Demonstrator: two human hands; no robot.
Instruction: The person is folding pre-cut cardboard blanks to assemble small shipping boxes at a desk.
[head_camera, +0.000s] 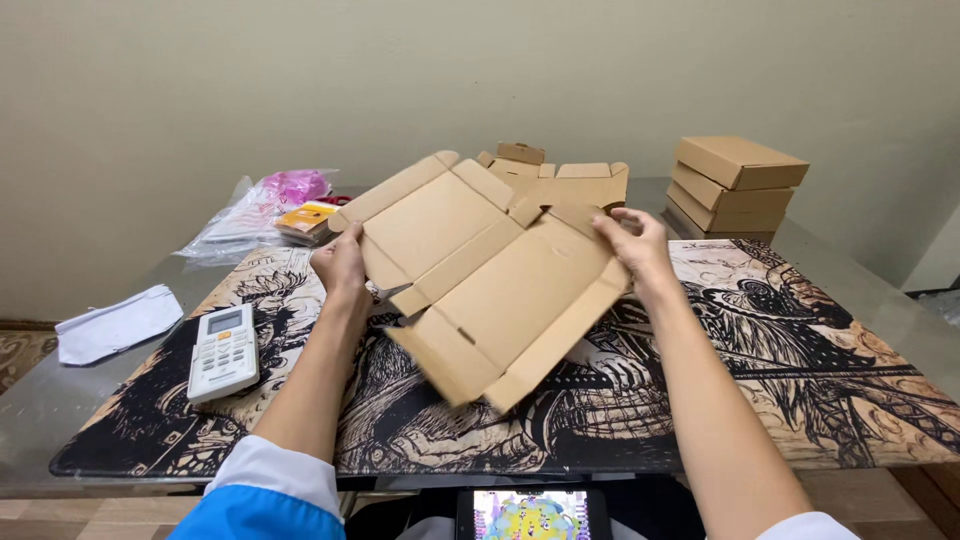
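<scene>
**Two hands hold one flat cardboard box blank above the table**

From the head camera, looking down: there is one unfolded cardboard box blank (490, 275), brown, held in the air a little above the printed desk mat (800, 350). It is tilted, with its near corner lower and pointing toward the person. More flat blanks (560, 180) lie behind it near the wall; how many are in that pile I cannot tell. On the right side at the back stands one stack of folded boxes (735, 185) — three boxes, one on another.

On the left part of the mat lies one white remote control (224, 352), well apart from the blank. One white folded cloth (118, 323) lies on the glass table (890, 300) beside the mat. Further back on the left there is a clear plastic bag (235, 225) with something pink in it, and one small orange packet (305, 218) just beside it. At the bottom edge one phone (532, 514) with a bright screen is visible.

The left hand (342, 268) grips the left edge of the blank; the fingers are closed on the cardboard, and the forearm comes straight up from the blue and white sleeve (265, 490). The right hand (635, 245) holds the upper right edge — the fingers curl over a flap there, the wrist is bent slightly inward, the forearm is bare.
</scene>
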